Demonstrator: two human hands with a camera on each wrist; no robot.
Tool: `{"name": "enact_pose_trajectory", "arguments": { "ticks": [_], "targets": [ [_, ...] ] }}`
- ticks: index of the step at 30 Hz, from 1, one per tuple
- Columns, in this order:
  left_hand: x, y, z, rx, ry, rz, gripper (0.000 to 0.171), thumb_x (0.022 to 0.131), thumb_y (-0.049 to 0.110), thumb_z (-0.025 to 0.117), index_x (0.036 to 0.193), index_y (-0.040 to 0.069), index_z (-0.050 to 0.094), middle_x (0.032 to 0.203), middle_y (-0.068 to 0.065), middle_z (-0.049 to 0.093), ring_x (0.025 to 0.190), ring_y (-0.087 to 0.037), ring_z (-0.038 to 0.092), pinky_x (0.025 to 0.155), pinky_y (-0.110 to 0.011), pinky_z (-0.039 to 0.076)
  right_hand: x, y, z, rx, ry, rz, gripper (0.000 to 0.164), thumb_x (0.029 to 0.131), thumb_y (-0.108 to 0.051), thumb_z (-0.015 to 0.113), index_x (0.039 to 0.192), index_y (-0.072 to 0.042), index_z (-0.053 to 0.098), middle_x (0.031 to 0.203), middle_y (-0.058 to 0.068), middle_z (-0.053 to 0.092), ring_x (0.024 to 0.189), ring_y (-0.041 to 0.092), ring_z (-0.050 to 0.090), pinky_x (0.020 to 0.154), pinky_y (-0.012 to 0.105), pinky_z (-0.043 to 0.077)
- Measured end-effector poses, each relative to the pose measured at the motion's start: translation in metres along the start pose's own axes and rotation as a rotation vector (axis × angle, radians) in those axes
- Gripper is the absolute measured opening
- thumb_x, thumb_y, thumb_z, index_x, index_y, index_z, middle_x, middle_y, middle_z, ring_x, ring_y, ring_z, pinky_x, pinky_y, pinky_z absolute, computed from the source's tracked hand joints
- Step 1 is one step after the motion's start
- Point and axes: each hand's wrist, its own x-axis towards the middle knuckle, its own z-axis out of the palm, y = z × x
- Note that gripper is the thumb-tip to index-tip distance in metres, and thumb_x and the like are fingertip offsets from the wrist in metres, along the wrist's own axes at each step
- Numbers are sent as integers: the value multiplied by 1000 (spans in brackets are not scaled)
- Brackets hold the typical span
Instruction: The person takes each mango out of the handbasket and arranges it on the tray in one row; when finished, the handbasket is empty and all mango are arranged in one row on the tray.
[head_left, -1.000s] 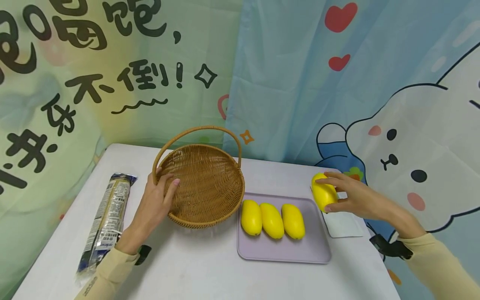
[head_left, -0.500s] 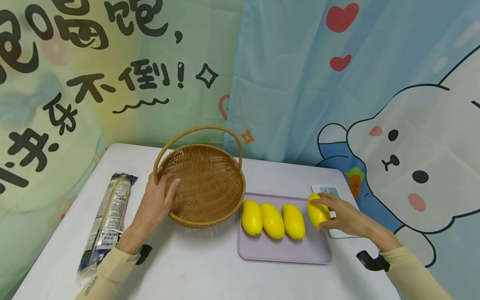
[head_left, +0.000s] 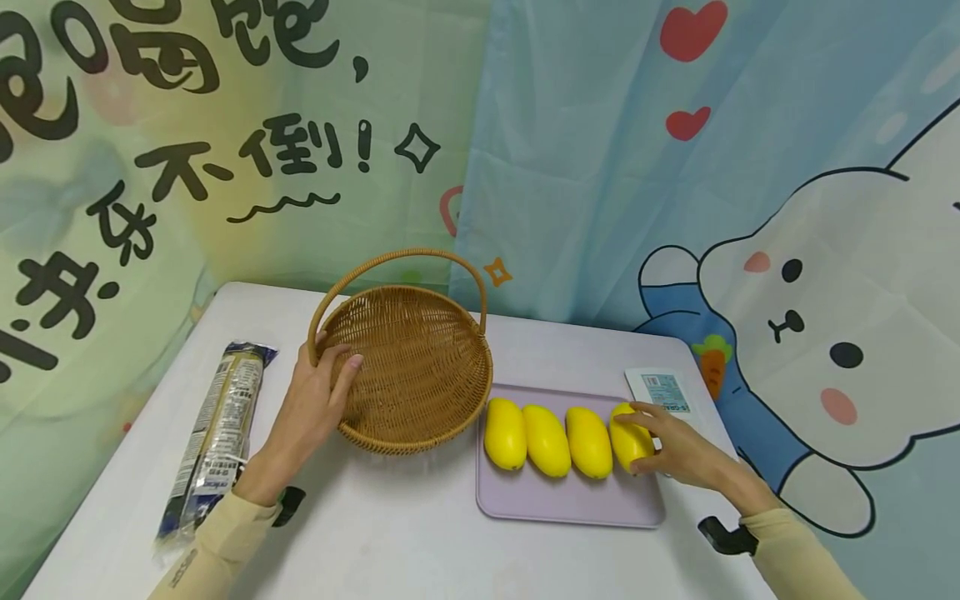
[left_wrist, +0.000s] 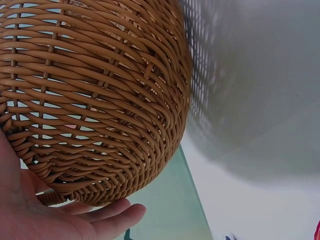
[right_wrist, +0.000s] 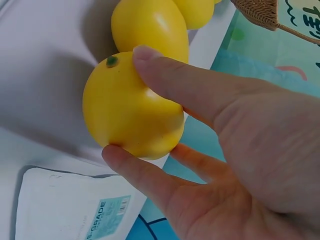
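Note:
My left hand grips the left side of a brown wicker basket, thumb inside the rim and the other fingers outside. The basket is tipped, so its inside faces me; the left wrist view shows its woven outer wall. On a pale purple tray lie three yellow mangoes in a row, the rightmost of them beside a fourth mango. My right hand pinches that end mango between thumb and fingers. A green stem spot shows on it in the right wrist view.
A long printed plastic packet lies at the left of the white table. Behind the tray's right edge is a flat white packet with a blue label. Printed cloths hang behind the table.
My right hand has brought the mango left and down, from above the white packet to the tray's right end beside the other mangoes. The left hand and basket have stayed in place.

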Motion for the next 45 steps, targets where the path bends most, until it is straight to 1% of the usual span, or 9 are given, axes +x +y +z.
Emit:
{"name": "enact_pose_trajectory", "arguments": {
  "ticks": [5, 8, 12, 15, 20, 28, 33, 40, 45],
  "targets": [
    [0, 0, 0, -3, -3, -1, 59, 109, 45, 42, 138, -4, 55, 159, -31, 25, 146, -50, 29, 111, -67, 34, 0, 2, 4, 8, 4, 9, 64, 84, -23, 85, 141, -9, 59, 155, 30, 37, 136, 54, 41, 101, 63, 48],
    [0, 1, 0, -3, -3, -3, 59, 108, 46, 43, 138, -4, 55, 159, -31, 25, 146, -50, 29, 111, -67, 34, 0, 2, 6, 14, 3, 14, 65, 84, -23, 84, 141, -7, 58, 155, 30, 36, 136, 54, 40, 101, 62, 49],
    [-1, 1, 1, -3, -7, -13, 60, 108, 47, 42, 138, -3, 55, 160, -30, 24, 146, -49, 29, 112, -66, 34, -1, 1, 8, 16, 1, 21, 66, 83, -21, 84, 142, -6, 57, 156, 30, 35, 137, 55, 38, 103, 65, 46],
    [-1, 0, 1, -3, -9, -17, 61, 108, 47, 42, 138, -4, 55, 160, -30, 24, 146, -49, 29, 112, -66, 33, -1, 2, 10, 13, 1, 20, 65, 83, -20, 85, 141, -6, 58, 156, 30, 35, 138, 56, 38, 106, 69, 41],
    [-1, 1, 2, -6, -10, -14, 61, 108, 47, 42, 138, -5, 55, 160, -31, 24, 146, -49, 29, 113, -65, 33, 0, 5, 12, 17, -1, 4, 64, 84, -19, 84, 141, -5, 58, 156, 31, 35, 138, 56, 37, 107, 71, 37],
    [0, 2, 1, -3, -4, -12, 60, 109, 46, 42, 138, -5, 55, 159, -31, 24, 146, -49, 29, 113, -65, 34, 1, 4, 13, 22, 8, -9, 64, 84, -20, 84, 140, -4, 58, 155, 33, 35, 138, 57, 36, 106, 73, 37],
    [0, 2, 0, -16, 6, -9, 60, 108, 45, 43, 138, -5, 54, 155, -33, 26, 143, -47, 34, 112, -63, 35, 1, 4, 14, 17, 16, -3, 65, 84, -21, 84, 141, -5, 57, 155, 32, 34, 138, 58, 37, 105, 73, 37],
    [-1, 2, 0, -16, 19, -1, 59, 108, 45, 44, 138, -5, 55, 160, -30, 18, 143, -47, 35, 112, -62, 37, 1, 4, 15, 16, 18, -6, 65, 85, -22, 84, 141, -5, 57, 156, 32, 34, 138, 58, 36, 105, 75, 36],
    [-2, 4, -1, -9, 48, 30, 55, 108, 42, 46, 138, -3, 56, 165, -25, 9, 143, -49, 35, 107, -65, 41, 2, 4, 15, 0, 18, -10, 65, 84, -23, 84, 141, -6, 58, 156, 33, 34, 138, 58, 37, 105, 74, 35]
  ]
}}
